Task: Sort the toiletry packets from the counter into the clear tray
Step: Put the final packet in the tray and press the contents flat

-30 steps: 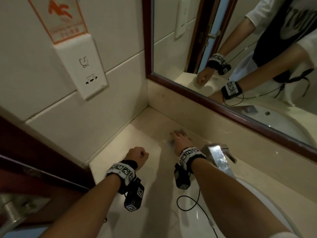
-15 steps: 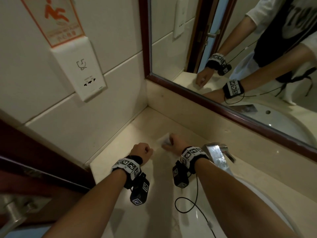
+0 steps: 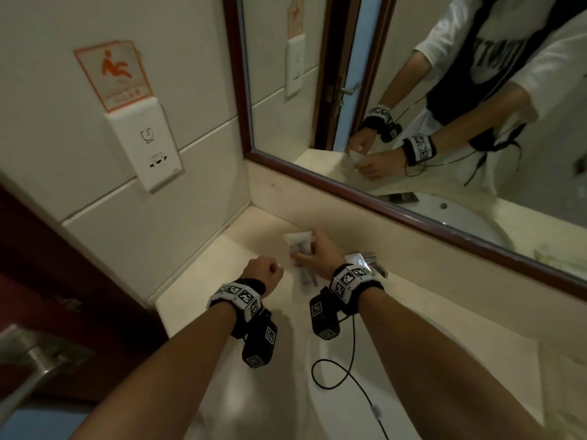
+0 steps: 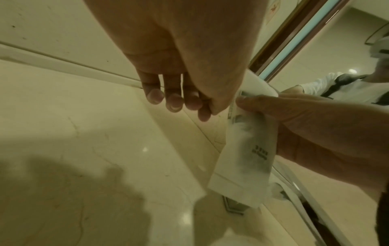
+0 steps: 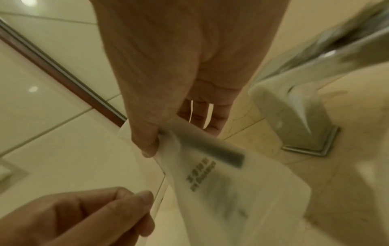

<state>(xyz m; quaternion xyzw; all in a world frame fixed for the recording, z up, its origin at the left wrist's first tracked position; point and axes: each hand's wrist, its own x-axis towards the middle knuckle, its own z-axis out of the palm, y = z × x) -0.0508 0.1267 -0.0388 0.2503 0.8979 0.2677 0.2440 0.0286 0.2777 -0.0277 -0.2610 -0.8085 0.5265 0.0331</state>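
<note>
My right hand [image 3: 313, 250] pinches a white toiletry packet [image 3: 300, 249] between thumb and fingers and holds it just above the cream counter [image 3: 197, 287], near the back corner. The packet [image 5: 221, 174] hangs down from the thumb [image 5: 148, 148], printed with dark text; a second packet may lie behind it, I cannot tell. The left hand [image 3: 266, 271] is a curled fist just left of the packet and holds nothing. From the left wrist, its fingers [image 4: 179, 99] curl beside the packet [image 4: 246, 158]. No clear tray shows in any view.
A chrome faucet [image 3: 362, 260] stands right of my right hand, with the white basin [image 3: 286, 408] below my forearms. A framed mirror [image 3: 413, 122] runs along the back wall. A wall socket [image 3: 152, 147] and a door handle [image 3: 28, 354] are on the left.
My right hand has picked the packet off the counter and drawn it back toward the left fist. The left hand stayed curled and moved slightly forward.
</note>
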